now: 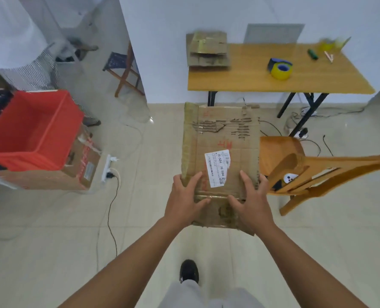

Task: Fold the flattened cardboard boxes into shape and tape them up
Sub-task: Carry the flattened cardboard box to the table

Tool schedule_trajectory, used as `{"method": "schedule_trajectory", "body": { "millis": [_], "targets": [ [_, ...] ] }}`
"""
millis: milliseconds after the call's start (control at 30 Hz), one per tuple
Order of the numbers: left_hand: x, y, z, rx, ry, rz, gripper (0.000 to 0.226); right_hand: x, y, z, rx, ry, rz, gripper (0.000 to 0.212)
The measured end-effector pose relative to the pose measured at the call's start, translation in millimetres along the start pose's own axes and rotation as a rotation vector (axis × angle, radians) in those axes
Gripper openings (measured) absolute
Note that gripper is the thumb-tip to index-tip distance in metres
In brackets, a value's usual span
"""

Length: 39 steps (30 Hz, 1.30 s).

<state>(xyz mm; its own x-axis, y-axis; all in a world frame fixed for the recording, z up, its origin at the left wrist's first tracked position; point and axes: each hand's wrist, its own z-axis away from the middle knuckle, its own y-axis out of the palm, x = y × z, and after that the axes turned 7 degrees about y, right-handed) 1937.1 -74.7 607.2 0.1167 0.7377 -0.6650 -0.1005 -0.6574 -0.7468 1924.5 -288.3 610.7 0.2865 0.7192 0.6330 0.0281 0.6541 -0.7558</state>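
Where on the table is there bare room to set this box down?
Free: the table middle, between the flattened cardboard stack at its left end and the yellow tape roll; also the front strip. Crowded: the far right corner, with a green marker and blurred yellow items. Both hands grip the box.

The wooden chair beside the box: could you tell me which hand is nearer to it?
Right. The right hand holds the cardboard box at the edge next to the chair; the left hand holds the far edge.
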Motion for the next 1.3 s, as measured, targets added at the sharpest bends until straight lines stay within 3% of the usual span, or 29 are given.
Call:
{"method": "schedule_trajectory", "body": {
  "millis": [367,633,933,1300],
  "targets": [
    [0,-9,-193,0.018,0.014,-0.005,0.082,36,-3,-177,-0.039,0.013,-0.103,0.078],
    [-25,-15,-345,-0.001,-0.036,-0.115,0.081,52,-17,-332,0.03,0.001,-0.203,0.073],
    [-72,4,-490,-0.009,-0.061,-0.079,0.079,57,-65,-477,-0.019,-0.042,-0.167,0.074],
    [-42,32,-693,0.063,0.038,0.008,0.081,78,-68,-660,-0.118,0.065,-0.071,0.077]
  ]
}}
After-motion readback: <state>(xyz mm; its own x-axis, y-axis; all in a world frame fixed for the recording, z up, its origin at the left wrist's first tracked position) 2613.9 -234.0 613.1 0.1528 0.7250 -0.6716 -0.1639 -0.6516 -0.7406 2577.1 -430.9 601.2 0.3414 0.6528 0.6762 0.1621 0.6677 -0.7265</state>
